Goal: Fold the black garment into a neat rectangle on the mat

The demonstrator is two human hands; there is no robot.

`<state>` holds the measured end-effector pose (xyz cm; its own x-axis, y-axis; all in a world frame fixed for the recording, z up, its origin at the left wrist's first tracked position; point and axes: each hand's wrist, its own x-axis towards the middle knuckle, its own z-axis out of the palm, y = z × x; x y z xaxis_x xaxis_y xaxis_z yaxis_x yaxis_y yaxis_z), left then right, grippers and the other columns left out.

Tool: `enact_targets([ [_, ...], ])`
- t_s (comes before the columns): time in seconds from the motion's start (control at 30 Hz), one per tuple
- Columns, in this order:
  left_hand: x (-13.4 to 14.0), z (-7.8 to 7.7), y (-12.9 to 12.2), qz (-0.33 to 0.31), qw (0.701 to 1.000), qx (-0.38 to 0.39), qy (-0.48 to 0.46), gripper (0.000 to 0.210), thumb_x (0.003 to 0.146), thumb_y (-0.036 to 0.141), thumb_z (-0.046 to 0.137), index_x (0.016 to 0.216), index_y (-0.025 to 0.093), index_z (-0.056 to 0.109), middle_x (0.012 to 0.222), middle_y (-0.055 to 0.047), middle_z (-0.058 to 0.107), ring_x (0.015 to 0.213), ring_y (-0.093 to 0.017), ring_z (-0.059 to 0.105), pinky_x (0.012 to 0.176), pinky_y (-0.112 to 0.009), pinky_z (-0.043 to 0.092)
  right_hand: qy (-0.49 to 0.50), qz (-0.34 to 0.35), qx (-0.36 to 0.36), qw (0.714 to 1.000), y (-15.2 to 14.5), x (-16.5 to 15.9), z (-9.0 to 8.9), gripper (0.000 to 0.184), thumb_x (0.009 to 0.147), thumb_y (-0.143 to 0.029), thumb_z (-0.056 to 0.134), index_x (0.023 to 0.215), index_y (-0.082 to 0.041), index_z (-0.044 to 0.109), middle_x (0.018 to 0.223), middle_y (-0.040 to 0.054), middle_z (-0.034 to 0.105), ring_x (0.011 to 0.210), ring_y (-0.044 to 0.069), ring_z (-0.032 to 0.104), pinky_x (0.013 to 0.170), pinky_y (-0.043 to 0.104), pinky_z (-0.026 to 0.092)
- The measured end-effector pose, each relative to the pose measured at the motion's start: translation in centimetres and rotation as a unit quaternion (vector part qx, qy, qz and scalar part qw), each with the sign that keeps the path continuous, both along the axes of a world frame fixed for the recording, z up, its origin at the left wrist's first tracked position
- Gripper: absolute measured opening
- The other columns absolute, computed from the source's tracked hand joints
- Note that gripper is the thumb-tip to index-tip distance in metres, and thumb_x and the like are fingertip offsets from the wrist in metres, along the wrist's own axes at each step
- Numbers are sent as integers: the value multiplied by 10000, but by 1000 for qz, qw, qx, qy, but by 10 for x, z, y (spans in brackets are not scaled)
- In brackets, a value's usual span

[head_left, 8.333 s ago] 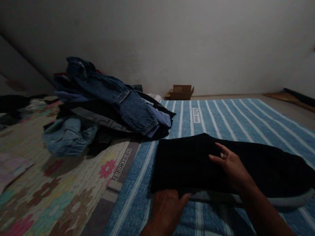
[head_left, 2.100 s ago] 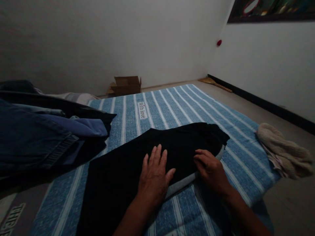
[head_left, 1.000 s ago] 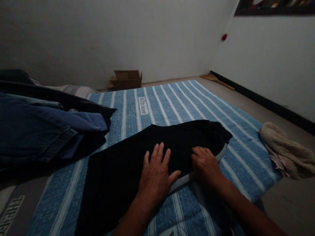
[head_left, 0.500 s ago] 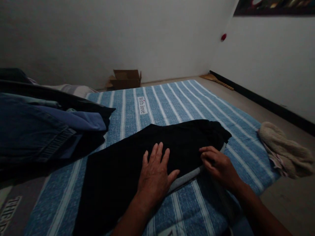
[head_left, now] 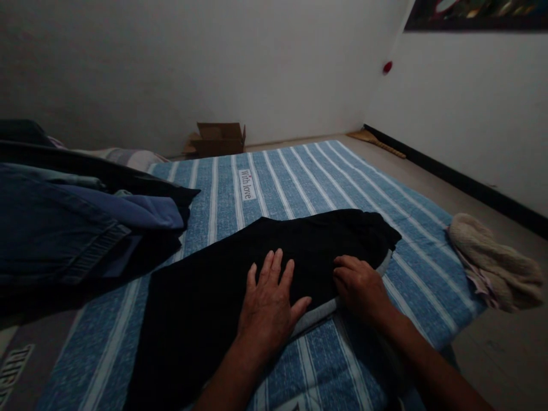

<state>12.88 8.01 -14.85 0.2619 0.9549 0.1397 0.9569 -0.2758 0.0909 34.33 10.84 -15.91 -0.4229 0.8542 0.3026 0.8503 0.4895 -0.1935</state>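
A black garment, apparently a pair of trousers (head_left: 205, 297), lies spread lengthwise across the blue striped bed cover (head_left: 295, 177). A grey strip runs along its near edge, and its right end is bunched. My left hand (head_left: 269, 302) rests flat on the middle of the black cloth, fingers spread, holding nothing. To its right, my right hand (head_left: 359, 285) is closed, its fingers curled down against the cloth by the grey strip. The fingertips are partly hidden, but they appear to grip the fabric. More dark cloth hangs in shadow below the right wrist.
A pile of clothes with blue jeans (head_left: 55, 228) lies at the left. A beige fuzzy cloth (head_left: 496, 257) sits by the bed's right corner. Behind the bed stand an open cardboard box (head_left: 220, 138) and, along the right wall, a broom (head_left: 377, 141).
My right hand has moved left along the trousers, closer to my left hand, and its fingers press lower onto the cloth. The left hand has stayed in place.
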Motion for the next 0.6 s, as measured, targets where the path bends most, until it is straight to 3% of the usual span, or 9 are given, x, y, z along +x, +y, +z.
enact_targets([
  [0.2, 0, 1, 0, -1, 1000, 1, 8, 644, 828, 558, 521, 1349, 184, 463, 1500, -136, 311, 1395, -308, 226, 1097, -554, 203, -93, 16, 24, 995, 1, -16, 8, 224, 776, -11, 490, 685, -183, 600, 882, 97, 622, 817, 219, 561, 657, 333, 396],
  [0.33, 1, 2, 1, -2, 1000, -2, 9, 634, 819, 522, 546, 1344, 176, 467, 1492, -142, 325, 1387, -321, 242, 1088, -565, 220, -96, 9, 15, 995, 4, -16, 9, 215, 749, -5, 481, 686, -180, 588, 861, 98, 610, 798, 216, 562, 652, 325, 403],
  [0.6, 2, 3, 1, 3, 1000, -8, 7, 635, 822, 523, 547, 1345, 171, 467, 1498, -146, 309, 1394, -316, 226, 1096, -561, 208, 143, 48, -57, 987, -1, 21, 13, 181, 820, -75, 406, 787, -183, 547, 983, 86, 597, 841, 160, 596, 693, 271, 485],
])
